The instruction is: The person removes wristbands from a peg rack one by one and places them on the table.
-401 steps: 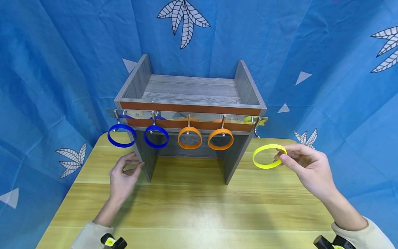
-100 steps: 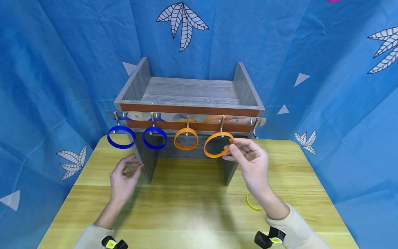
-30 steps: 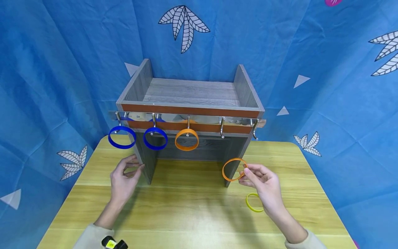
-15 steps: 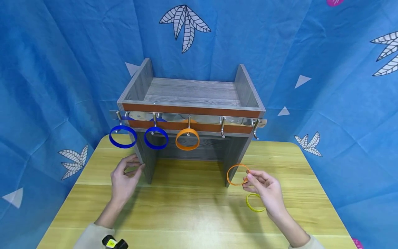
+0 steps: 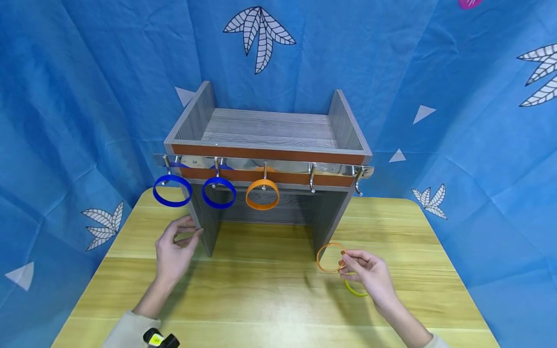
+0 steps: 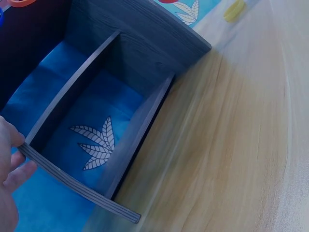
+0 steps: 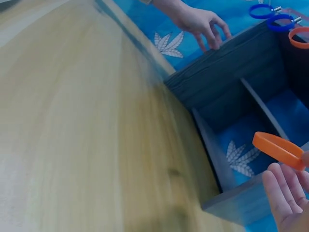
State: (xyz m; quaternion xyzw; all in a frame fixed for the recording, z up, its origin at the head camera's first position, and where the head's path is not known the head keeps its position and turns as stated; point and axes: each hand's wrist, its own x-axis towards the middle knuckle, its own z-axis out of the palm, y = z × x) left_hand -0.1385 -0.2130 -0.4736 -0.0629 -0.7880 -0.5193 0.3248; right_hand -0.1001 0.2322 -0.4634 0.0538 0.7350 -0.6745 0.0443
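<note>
An orange wristband [image 5: 319, 261] is pinched by its right side between the thumb and fingers of my right hand [image 5: 370, 275], low over the table near the shelf's right leg. A yellow wristband [image 5: 358, 292] lies on the table, partly hidden behind that hand. My left hand [image 5: 176, 249] holds the front edge of the left side panel of a grey wooden shelf [image 5: 270, 128], thumb at the edge and fingers against the outer face. Two blue wristbands [image 5: 172, 204] and another orange wristband [image 5: 262, 208] hang on the rail's three left hooks.
A metal hook rail [image 5: 287, 166] runs across the shelf's front; its two right hooks [image 5: 312, 179] hold nothing. Beneath is a wooden table [image 5: 261, 299]. Blue patterned cloth [image 5: 457, 121] encloses the back and sides.
The yellow wristband, held by my right hand earlier, now lies on the table. The orange wristband came off the fourth hook and has sunk towards the table. My left hand has stayed put.
</note>
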